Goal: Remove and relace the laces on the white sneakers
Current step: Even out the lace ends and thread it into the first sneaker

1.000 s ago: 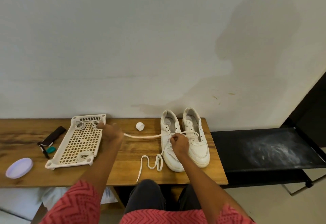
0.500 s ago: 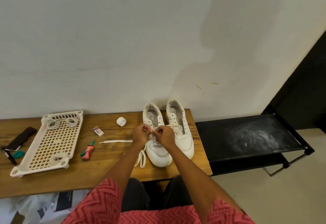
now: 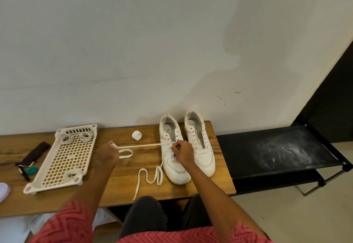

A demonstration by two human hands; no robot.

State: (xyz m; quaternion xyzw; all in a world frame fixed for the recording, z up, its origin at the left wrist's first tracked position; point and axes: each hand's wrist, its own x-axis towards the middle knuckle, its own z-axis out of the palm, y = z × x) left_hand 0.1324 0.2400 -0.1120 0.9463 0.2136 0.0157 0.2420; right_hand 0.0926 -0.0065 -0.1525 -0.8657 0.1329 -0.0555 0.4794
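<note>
Two white sneakers stand side by side on the wooden table (image 3: 210,185), toes toward me. The left sneaker (image 3: 172,166) has a white lace (image 3: 141,145) running out of its eyelets. My left hand (image 3: 106,155) grips that lace out to the left and holds it taut, with a loop hanging beside the hand. The lace's other end (image 3: 150,176) lies in curves on the table in front of the shoe. My right hand (image 3: 182,152) rests over the left sneaker's eyelets, fingers curled at the lace there. The right sneaker (image 3: 200,147) has bare eyelets.
A white perforated tray (image 3: 57,164) with coiled laces sits at the left. A small white cap (image 3: 137,135) lies behind the lace. A dark case (image 3: 35,153), a pen and a teal object are at the far left. A black rack (image 3: 282,151) adjoins the table's right end.
Both hands were together at the left sneaker's eyelets. My left hand has since pulled the lace out to the left, drawing it taut, while my right hand stays on the shoe.
</note>
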